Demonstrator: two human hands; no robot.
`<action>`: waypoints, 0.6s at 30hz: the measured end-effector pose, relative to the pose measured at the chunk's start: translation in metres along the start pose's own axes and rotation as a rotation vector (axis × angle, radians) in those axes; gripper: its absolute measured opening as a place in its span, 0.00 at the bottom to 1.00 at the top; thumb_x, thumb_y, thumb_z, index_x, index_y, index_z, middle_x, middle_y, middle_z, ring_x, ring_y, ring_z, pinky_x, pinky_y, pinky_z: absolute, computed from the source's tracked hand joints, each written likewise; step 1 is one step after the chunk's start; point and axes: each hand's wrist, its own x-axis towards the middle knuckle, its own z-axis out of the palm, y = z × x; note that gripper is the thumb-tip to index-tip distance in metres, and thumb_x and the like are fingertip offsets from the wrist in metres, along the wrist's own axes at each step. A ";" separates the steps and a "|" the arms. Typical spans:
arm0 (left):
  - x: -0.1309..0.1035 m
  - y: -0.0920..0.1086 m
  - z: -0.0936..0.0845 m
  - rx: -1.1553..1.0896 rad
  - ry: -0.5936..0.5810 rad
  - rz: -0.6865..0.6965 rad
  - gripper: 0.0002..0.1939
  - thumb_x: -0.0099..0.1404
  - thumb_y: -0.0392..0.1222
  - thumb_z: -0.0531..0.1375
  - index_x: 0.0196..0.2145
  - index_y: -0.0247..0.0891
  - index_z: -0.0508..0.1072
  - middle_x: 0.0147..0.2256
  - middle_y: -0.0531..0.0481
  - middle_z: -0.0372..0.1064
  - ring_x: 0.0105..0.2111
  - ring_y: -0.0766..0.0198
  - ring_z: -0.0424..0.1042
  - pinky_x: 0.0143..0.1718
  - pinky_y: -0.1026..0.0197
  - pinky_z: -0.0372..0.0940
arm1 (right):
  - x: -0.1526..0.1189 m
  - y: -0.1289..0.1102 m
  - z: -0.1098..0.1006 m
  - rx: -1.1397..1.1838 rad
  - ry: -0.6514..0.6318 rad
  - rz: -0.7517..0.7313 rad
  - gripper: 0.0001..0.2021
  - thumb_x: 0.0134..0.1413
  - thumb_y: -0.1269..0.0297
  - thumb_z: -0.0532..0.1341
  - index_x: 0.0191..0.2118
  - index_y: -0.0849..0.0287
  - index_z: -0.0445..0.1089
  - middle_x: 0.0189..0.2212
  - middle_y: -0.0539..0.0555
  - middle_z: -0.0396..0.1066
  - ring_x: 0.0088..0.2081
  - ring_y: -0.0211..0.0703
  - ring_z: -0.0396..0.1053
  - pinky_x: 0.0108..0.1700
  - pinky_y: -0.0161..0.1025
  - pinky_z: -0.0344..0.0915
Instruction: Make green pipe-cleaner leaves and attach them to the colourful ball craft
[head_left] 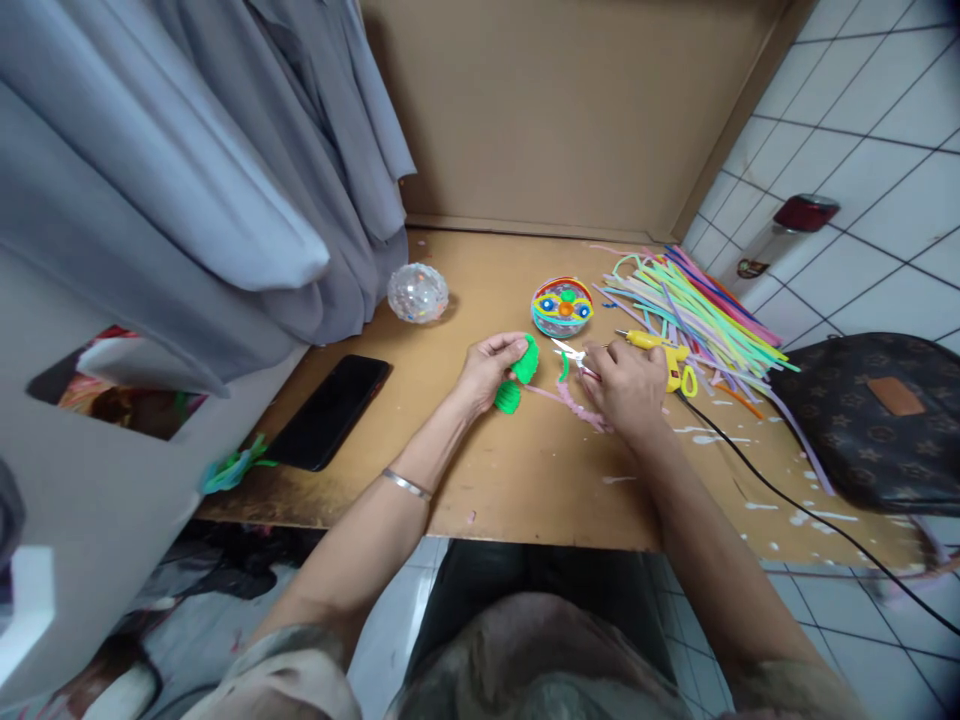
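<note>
My left hand (pixel 491 370) is closed, pinching a fuzzy green leaf-shaped piece (pixel 527 360) between thumb and fingers. A second green piece (pixel 508 398) lies on the table just below it. My right hand (pixel 626 385) grips a pair of scissors (pixel 568 352), whose blades point left toward the green piece; its handles are mostly covered by my fingers. Under the blades is a short green strip (pixel 565 366). A curled pink pipe cleaner (pixel 574 402) rests between my hands. Beyond them sits a round decorated piece (pixel 562 308) with colourful edging.
A yellow glue gun (pixel 673 365) lies beside my right hand, its black cord (pixel 750 468) running right. Pipe cleaners (pixel 697 310) are heaped behind it. A dark bag (pixel 874 420) stands at the right. To the left are a clear ball (pixel 418 293), a phone (pixel 330 412) and a grey curtain (pixel 300 150).
</note>
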 end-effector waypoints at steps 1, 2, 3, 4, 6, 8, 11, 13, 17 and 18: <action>0.001 0.000 0.000 0.002 0.022 -0.001 0.15 0.48 0.41 0.75 0.31 0.33 0.76 0.21 0.55 0.70 0.18 0.74 0.64 0.20 0.69 0.58 | 0.000 0.003 0.002 0.021 -0.055 0.026 0.15 0.59 0.64 0.59 0.50 0.60 0.75 0.37 0.60 0.75 0.40 0.52 0.67 0.41 0.45 0.48; 0.001 0.000 0.000 0.004 0.034 -0.010 0.16 0.48 0.41 0.75 0.32 0.33 0.76 0.22 0.55 0.72 0.19 0.74 0.65 0.20 0.69 0.60 | -0.001 0.005 0.005 0.048 -0.110 0.051 0.16 0.58 0.65 0.60 0.51 0.59 0.74 0.39 0.60 0.75 0.42 0.54 0.68 0.41 0.45 0.49; 0.001 -0.001 0.000 0.006 0.035 -0.023 0.17 0.48 0.41 0.75 0.33 0.33 0.76 0.23 0.54 0.72 0.19 0.73 0.67 0.21 0.69 0.61 | -0.001 0.008 0.008 0.073 -0.161 0.074 0.18 0.57 0.66 0.61 0.53 0.59 0.73 0.41 0.61 0.75 0.43 0.54 0.68 0.41 0.45 0.50; 0.001 -0.001 0.000 0.005 0.030 -0.037 0.17 0.47 0.41 0.75 0.33 0.33 0.76 0.24 0.54 0.73 0.20 0.72 0.69 0.21 0.69 0.62 | -0.002 0.011 0.011 0.091 -0.208 0.097 0.19 0.55 0.67 0.62 0.54 0.59 0.73 0.42 0.61 0.75 0.44 0.55 0.68 0.41 0.45 0.51; 0.001 -0.001 0.000 -0.005 0.009 -0.057 0.18 0.47 0.40 0.76 0.33 0.33 0.76 0.26 0.53 0.74 0.22 0.71 0.71 0.24 0.68 0.65 | -0.004 0.015 0.015 0.121 -0.282 0.122 0.20 0.52 0.69 0.62 0.53 0.59 0.74 0.43 0.62 0.75 0.45 0.56 0.69 0.41 0.45 0.53; 0.000 -0.001 0.001 -0.018 -0.016 -0.066 0.17 0.47 0.39 0.76 0.33 0.33 0.76 0.26 0.53 0.75 0.23 0.71 0.72 0.26 0.68 0.67 | -0.004 0.017 0.015 0.181 -0.303 0.138 0.20 0.50 0.72 0.62 0.50 0.58 0.75 0.43 0.63 0.76 0.44 0.56 0.69 0.41 0.45 0.55; -0.001 -0.003 0.003 -0.027 -0.040 -0.077 0.16 0.48 0.38 0.75 0.33 0.33 0.76 0.27 0.53 0.75 0.24 0.72 0.73 0.28 0.69 0.69 | -0.001 0.011 0.009 0.384 -0.191 0.215 0.18 0.52 0.72 0.58 0.48 0.59 0.76 0.42 0.62 0.76 0.45 0.56 0.70 0.42 0.46 0.60; -0.002 -0.005 0.005 -0.031 -0.049 -0.083 0.16 0.48 0.38 0.75 0.33 0.32 0.76 0.26 0.53 0.75 0.23 0.72 0.73 0.28 0.69 0.69 | 0.002 0.000 0.003 0.629 -0.103 0.304 0.15 0.56 0.65 0.58 0.46 0.61 0.77 0.40 0.61 0.76 0.42 0.52 0.72 0.40 0.46 0.63; -0.007 -0.009 0.013 -0.040 -0.080 -0.108 0.16 0.45 0.39 0.75 0.31 0.32 0.77 0.25 0.53 0.75 0.22 0.71 0.72 0.27 0.68 0.71 | 0.005 -0.027 -0.003 1.126 -0.106 0.509 0.16 0.52 0.52 0.64 0.38 0.61 0.76 0.25 0.53 0.74 0.25 0.40 0.68 0.28 0.38 0.65; -0.009 -0.009 0.014 -0.037 -0.087 -0.115 0.16 0.45 0.39 0.75 0.31 0.32 0.76 0.25 0.53 0.75 0.22 0.71 0.73 0.28 0.68 0.71 | 0.004 -0.032 -0.003 1.174 -0.112 0.531 0.15 0.51 0.51 0.65 0.36 0.60 0.75 0.23 0.51 0.73 0.23 0.39 0.66 0.26 0.37 0.64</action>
